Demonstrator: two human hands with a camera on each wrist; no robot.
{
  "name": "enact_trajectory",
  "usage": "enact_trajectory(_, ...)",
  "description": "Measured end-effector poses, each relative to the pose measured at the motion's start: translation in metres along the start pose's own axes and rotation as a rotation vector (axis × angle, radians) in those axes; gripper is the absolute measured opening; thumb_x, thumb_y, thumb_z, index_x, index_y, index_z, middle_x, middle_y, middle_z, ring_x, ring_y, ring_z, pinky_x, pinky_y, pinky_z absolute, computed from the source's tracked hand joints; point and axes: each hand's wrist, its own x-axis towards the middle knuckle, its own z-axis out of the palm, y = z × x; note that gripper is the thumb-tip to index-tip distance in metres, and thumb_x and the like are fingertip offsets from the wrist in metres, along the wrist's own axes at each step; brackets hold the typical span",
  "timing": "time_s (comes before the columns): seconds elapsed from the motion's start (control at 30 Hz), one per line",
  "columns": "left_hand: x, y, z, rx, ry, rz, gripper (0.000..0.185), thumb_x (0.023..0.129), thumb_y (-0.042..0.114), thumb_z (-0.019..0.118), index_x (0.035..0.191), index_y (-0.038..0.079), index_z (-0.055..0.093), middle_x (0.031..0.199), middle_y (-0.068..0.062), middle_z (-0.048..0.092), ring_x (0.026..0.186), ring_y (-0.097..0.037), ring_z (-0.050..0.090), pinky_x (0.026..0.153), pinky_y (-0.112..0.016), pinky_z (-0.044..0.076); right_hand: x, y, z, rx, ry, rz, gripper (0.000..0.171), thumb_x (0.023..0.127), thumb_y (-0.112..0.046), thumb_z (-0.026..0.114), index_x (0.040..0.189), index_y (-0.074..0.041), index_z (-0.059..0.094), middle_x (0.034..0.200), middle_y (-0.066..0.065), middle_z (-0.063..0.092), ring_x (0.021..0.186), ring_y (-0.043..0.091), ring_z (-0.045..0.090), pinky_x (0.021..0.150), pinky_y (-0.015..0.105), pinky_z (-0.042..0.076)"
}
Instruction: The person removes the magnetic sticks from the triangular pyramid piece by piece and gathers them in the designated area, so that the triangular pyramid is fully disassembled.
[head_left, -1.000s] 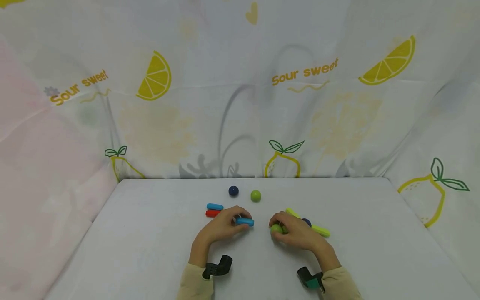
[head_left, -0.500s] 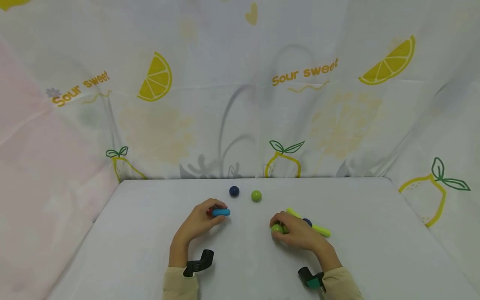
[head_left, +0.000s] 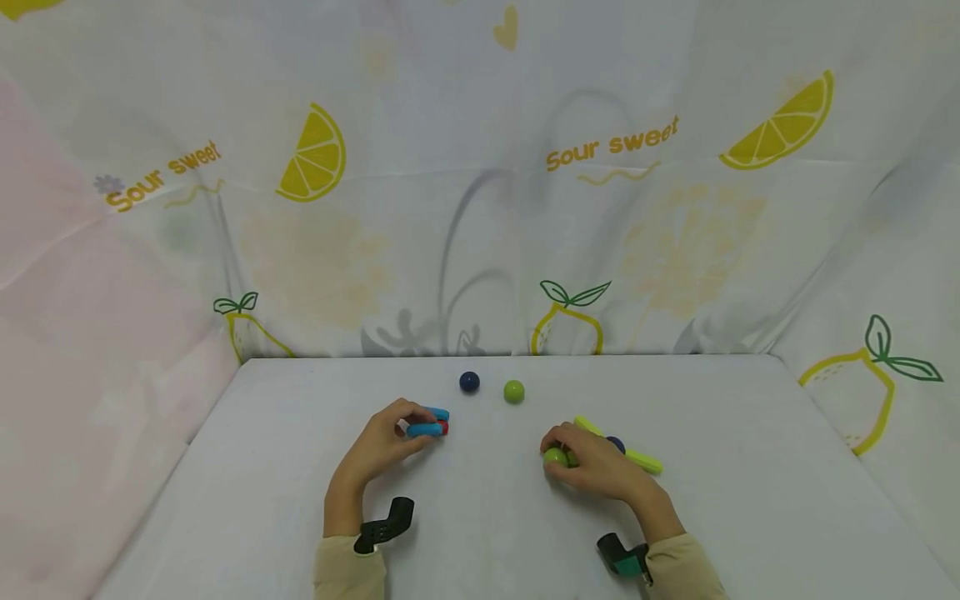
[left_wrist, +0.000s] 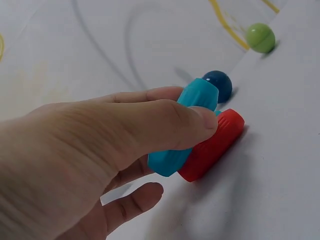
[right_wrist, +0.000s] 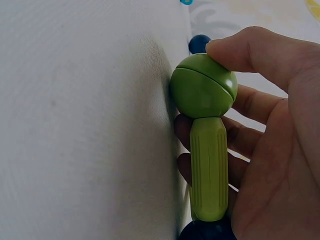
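Note:
My left hand [head_left: 381,440] pinches a light-blue rod [left_wrist: 175,155] between thumb and fingers, at the left of the work area. Close against it lies a red rod [left_wrist: 212,147], and a second light-blue rod [head_left: 438,413] sits behind that in the head view. My right hand [head_left: 596,467] grips a green ball [right_wrist: 202,87] joined end-on to a yellow-green rod [right_wrist: 209,170]. A dark blue ball [right_wrist: 209,231] is at that rod's other end. Two more yellow-green rods [head_left: 643,462] stick out past the hand in the head view; how they join is partly hidden.
A loose dark blue ball [head_left: 469,382] and a loose green ball [head_left: 513,392] lie near the back of the white table [head_left: 247,483]. Behind its far edge hangs a lemon-printed cloth [head_left: 420,250]. Each wrist wears a black camera mount [head_left: 388,527].
My left hand has carried the light-blue rod leftward and slightly away, to beside the red and other light-blue rods. The right hand keeps its grip in the same place.

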Motion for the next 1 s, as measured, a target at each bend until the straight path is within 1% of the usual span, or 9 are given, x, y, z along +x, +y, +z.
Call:
enact_trajectory(0.17,0.001,-0.004,0.002,0.017,0.002,0.029,0.023,0.079,0.012,0.075,0.098,0.02,0.067,0.098,0.001,0.061,0.09,-0.017,0.055,0.076,-0.024,0.044,0.0,0.0,-0.001,0.004,-0.001,0.0,0.014,0.089,-0.021,0.061,0.103,-0.02,0.06,0.094,-0.012,0.054,0.083,0.004,0.048,0.073,0.022,0.042)
enact_trajectory(0.33,0.003,-0.007,0.004,0.021,-0.009,0.041,0.022,0.078,0.012,0.077,0.096,0.021,0.068,0.095,-0.001,0.06,0.086,-0.018,0.054,0.072,-0.023,0.042,0.0,-0.001,-0.002,0.011,0.003,0.002,0.014,0.09,-0.021,0.061,0.103,-0.02,0.06,0.093,-0.012,0.054,0.083,0.005,0.048,0.073,0.022,0.042)
enact_trajectory(0.63,0.003,-0.007,0.008,0.023,-0.032,0.0,0.021,0.077,0.014,0.078,0.095,0.02,0.069,0.09,-0.001,0.055,0.078,-0.015,0.046,0.068,-0.023,0.04,0.0,0.0,-0.001,0.019,0.003,-0.004,0.015,0.09,-0.022,0.062,0.105,-0.02,0.06,0.094,-0.011,0.054,0.083,0.005,0.048,0.074,0.022,0.042)
enact_trajectory(0.87,0.002,-0.01,0.01,0.027,-0.023,0.006,0.022,0.077,0.015,0.078,0.096,0.021,0.07,0.088,-0.002,0.051,0.08,-0.015,0.046,0.071,-0.023,0.04,0.001,-0.002,0.001,0.022,0.005,-0.028,0.017,0.091,-0.025,0.062,0.105,-0.016,0.059,0.094,-0.008,0.055,0.083,0.005,0.047,0.073,0.022,0.042)
enact_trajectory(1.0,0.002,-0.011,0.01,0.016,-0.025,0.009,0.022,0.077,0.015,0.078,0.097,0.021,0.07,0.088,-0.002,0.05,0.083,-0.015,0.045,0.074,-0.024,0.041,0.001,-0.003,0.001,0.007,0.004,-0.017,0.018,0.09,-0.024,0.063,0.106,-0.016,0.059,0.095,-0.008,0.055,0.082,0.004,0.047,0.073,0.022,0.043)
